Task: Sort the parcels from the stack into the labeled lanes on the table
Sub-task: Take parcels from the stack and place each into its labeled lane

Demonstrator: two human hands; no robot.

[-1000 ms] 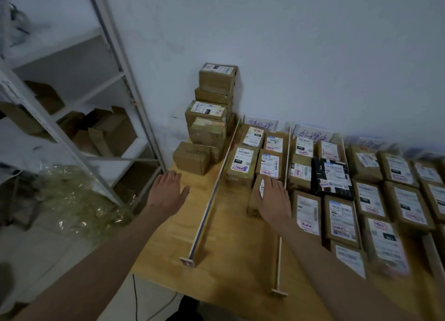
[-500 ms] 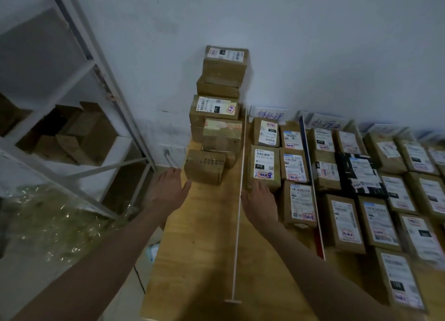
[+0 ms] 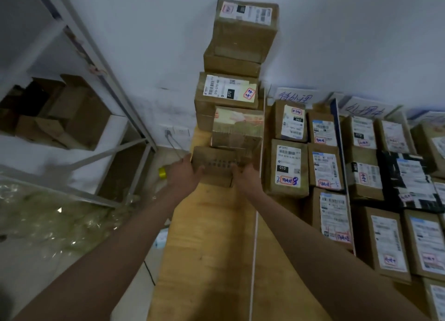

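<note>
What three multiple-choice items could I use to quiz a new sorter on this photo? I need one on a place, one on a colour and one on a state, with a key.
1. Where is the front parcel that both hands reach for?
A. on the shelf rack
B. on the table at the foot of the stack
C. in a lane on the right

2. What colour is the wrapping of the odd parcel among the sorted ones on the right?
A. black
B. red
C. green

3. How do the hands meet the front parcel?
A. only one hand touches it
B. both rest flat on the table
C. one at each end of it

Key: 1 B, it sits on the table before the stack. 2 A, all its neighbours are brown. 3 C, left hand and right hand flank its ends.
</note>
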